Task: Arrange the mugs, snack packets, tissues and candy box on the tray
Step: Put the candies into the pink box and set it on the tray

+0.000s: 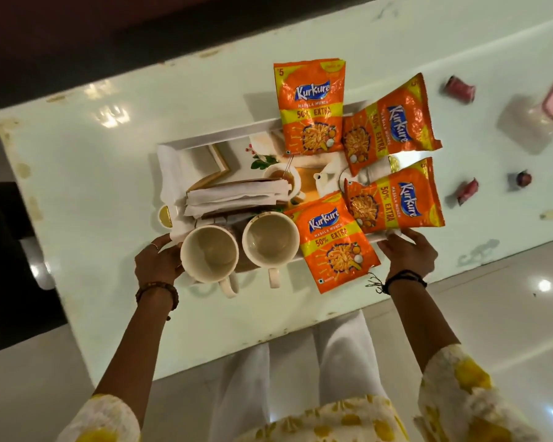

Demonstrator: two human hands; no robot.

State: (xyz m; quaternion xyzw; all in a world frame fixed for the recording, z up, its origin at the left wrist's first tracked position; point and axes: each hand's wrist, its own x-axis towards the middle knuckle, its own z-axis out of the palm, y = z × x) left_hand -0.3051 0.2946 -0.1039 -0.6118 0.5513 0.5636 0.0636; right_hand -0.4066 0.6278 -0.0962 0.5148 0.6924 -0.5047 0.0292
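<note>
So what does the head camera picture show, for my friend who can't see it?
Seen from above, a person's left hand and right hand hold the near corners of a white tray on a pale table. It carries two empty cream mugs, folded tissues and four orange Kurkure packets. Small wrapped candies lie on the table beyond.

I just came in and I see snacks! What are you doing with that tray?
A person is holding a white tray at its near corners, left hand by the mugs, right hand by the packets. On it sit two empty mugs, a stack of tissues and four orange snack packets. Several packets hang over the tray's edges. A few wrapped candies lie on the table beyond the tray. I can't clearly pick out a candy box.
</note>
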